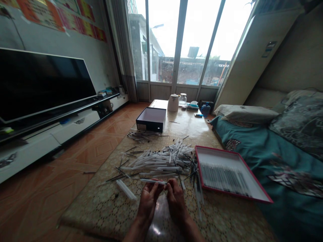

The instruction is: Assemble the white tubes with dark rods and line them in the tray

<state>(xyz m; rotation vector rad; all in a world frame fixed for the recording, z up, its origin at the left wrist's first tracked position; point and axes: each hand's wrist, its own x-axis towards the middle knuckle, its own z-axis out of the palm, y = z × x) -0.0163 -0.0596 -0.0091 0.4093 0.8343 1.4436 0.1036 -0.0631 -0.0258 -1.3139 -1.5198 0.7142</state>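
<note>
Just in front of the pile, my left hand (148,197) is closed around a white pen barrel (148,180), which lies nearly level and points left. My right hand (176,197) meets the barrel's right end in a pinch; what its fingertips hold is hidden. Beyond both hands spreads a pile of white pen barrels (156,161) mixed with thin dark pen refills (121,175). A few barrels lie side by side (126,190) left of my left hand. To the right, a red-rimmed box lid (252,168) holds a row of pens (224,178).
A dark open box (150,126) stands farther back on the patterned table (101,205). Behind it are a kettle (173,103), a glass jar (183,99) and a tissue pack (193,105). A green-covered seat (252,141) borders the right side.
</note>
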